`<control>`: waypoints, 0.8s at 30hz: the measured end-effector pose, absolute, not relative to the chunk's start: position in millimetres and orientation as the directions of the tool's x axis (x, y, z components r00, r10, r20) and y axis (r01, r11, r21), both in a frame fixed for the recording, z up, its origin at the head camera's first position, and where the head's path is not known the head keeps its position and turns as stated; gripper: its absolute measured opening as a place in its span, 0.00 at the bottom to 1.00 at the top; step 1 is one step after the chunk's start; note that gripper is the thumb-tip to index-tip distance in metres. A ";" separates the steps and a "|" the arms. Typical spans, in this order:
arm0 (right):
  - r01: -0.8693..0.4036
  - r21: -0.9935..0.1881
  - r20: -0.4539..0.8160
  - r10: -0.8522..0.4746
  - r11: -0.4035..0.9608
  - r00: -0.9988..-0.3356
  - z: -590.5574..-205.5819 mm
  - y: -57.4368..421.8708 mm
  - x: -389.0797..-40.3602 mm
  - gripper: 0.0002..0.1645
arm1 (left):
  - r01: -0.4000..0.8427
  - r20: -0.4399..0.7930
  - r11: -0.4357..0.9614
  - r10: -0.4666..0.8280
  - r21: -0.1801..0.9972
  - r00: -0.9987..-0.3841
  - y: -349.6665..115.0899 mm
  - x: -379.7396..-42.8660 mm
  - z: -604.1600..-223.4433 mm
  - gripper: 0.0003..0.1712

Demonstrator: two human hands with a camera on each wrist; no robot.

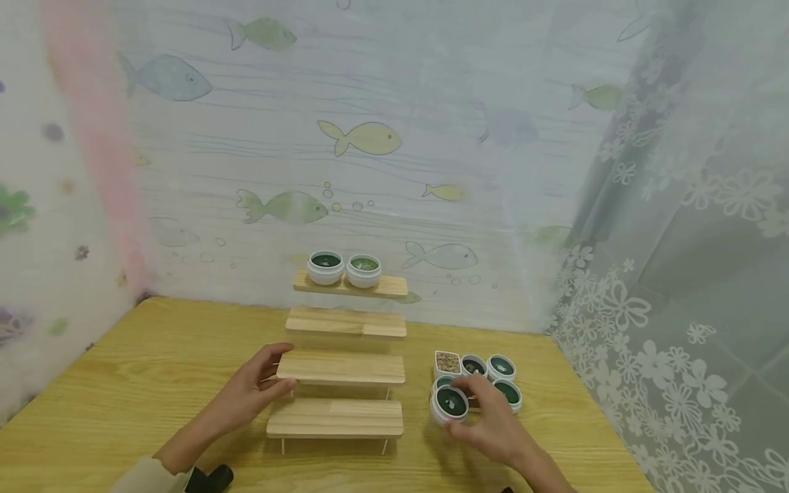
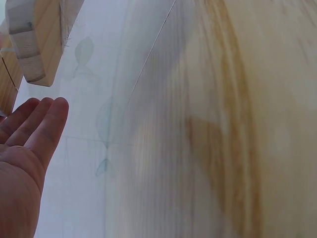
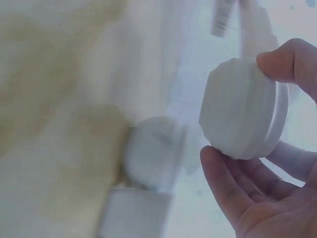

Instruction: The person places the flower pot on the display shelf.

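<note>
A pale curtain [image 1: 419, 226] printed with fish spans the far side, behind a wood-grained surface [image 1: 203, 335]. On this surface, left of middle, stands a wooden stand [image 1: 341, 368] with four stepped shelves, rising from near to far.

The left hand [image 1: 246, 390] is at the left end of the second shelf from the near side, its thumb apart from the other fingers [image 2: 49, 124]. These are extended and grip nothing; whether they touch the wood, I cannot tell.

The right hand [image 1: 493, 418] is to the right of the stand and grips one round white pot [image 1: 451, 404], raised off the surface. The pot lies between the thumb [image 3: 285, 62] on one side and the fingers on the other, and it holds something dark green.

There are eight containers, seven round and one square. Five stand close together at the right, partly hidden by the right hand and its pot: the square white container [image 1: 448, 363], at the far left of the cluster, with pinkish-brown granules, and four round pots [image 1: 501, 368] with dark or green contents. The other two round pots [image 1: 325, 267] sit side by side on the highest shelf, dark green in the left one, lighter speckled green in the right.
</note>
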State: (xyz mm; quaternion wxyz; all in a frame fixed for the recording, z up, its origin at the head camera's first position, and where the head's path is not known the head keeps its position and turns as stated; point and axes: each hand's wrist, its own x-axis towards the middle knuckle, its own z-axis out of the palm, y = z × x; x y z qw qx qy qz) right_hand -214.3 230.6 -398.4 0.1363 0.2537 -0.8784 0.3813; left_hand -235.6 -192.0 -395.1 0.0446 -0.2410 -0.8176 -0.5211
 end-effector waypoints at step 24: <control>-0.674 -0.537 0.597 -0.335 0.508 -0.729 -285.7 193.4 -301.9 0.30 | 0.442 0.328 0.341 0.343 0.830 -0.880 -191.9 -236.0 -395.5 0.34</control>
